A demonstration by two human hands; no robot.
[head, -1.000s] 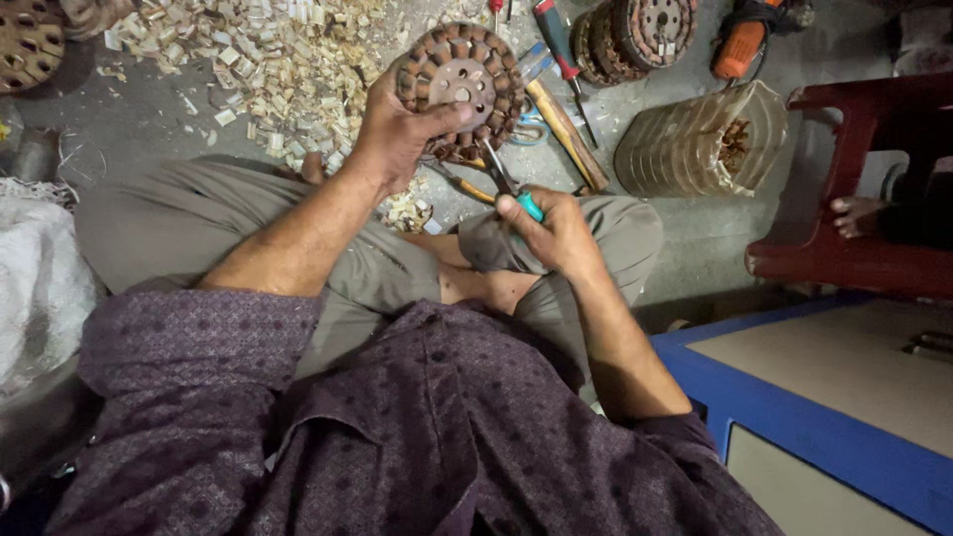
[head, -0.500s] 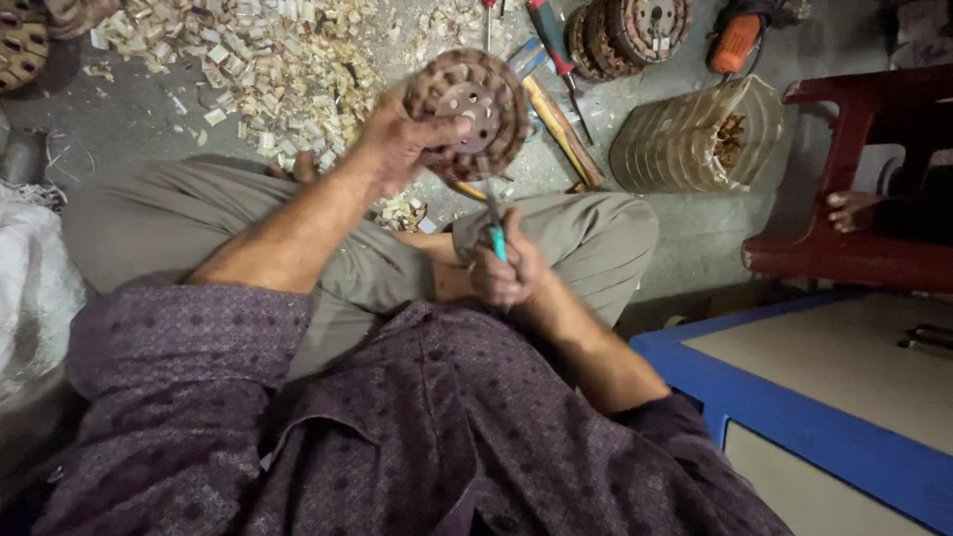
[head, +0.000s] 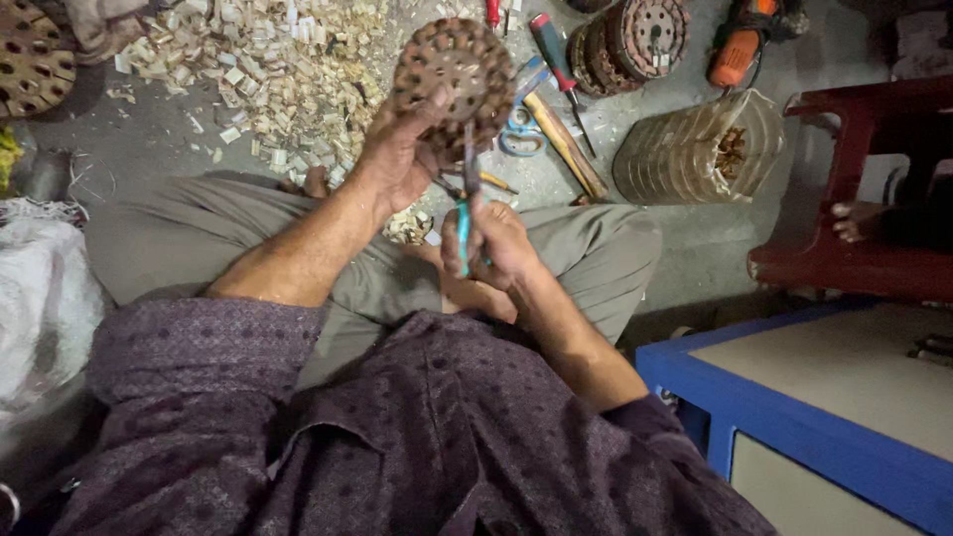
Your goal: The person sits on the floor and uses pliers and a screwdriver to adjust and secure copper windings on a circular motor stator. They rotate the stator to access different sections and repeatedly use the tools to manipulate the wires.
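Head view: left hand [head: 397,159] grips the rusty motor stator [head: 455,84] upright above the lap, slots facing the right hand [head: 496,243], which clenches teal-handled pliers [head: 465,213] against it; insulation scraps [head: 268,65] litter the floor.

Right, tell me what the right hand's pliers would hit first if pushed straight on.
The right hand points its teal-handled pliers up at the round brown motor core that the left hand holds; the tips look already at its lower edge, though depth is unclear.

Grey floor [head: 149,139] (dusty) bears wood chips [head: 268,60], screwdriver [head: 558,67]
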